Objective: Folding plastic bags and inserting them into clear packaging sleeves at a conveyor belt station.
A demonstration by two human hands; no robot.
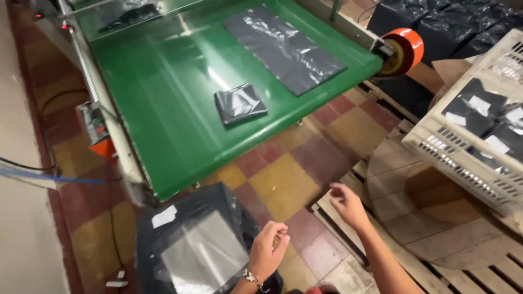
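My left hand [268,250] hovers low in the frame, fingers loosely curled and empty, just right of a black plastic-wrapped bundle [196,245] with a white label on the floor. Further right, my right hand [345,202] is held empty with its fingers spread over the edge of a wooden pallet [436,239]. Ahead, a small black bagged packet [239,103] lies on the green conveyor belt [163,120], with a larger flat black bag [283,46] beyond it.
A white plastic crate [463,158] holding black labelled packets sits on the pallet at right. An orange roller [406,49] ends the conveyor. Black bags [452,24] are stacked at the top right. A control box [93,128] hangs on the conveyor's left. The floor is red and yellow tile.
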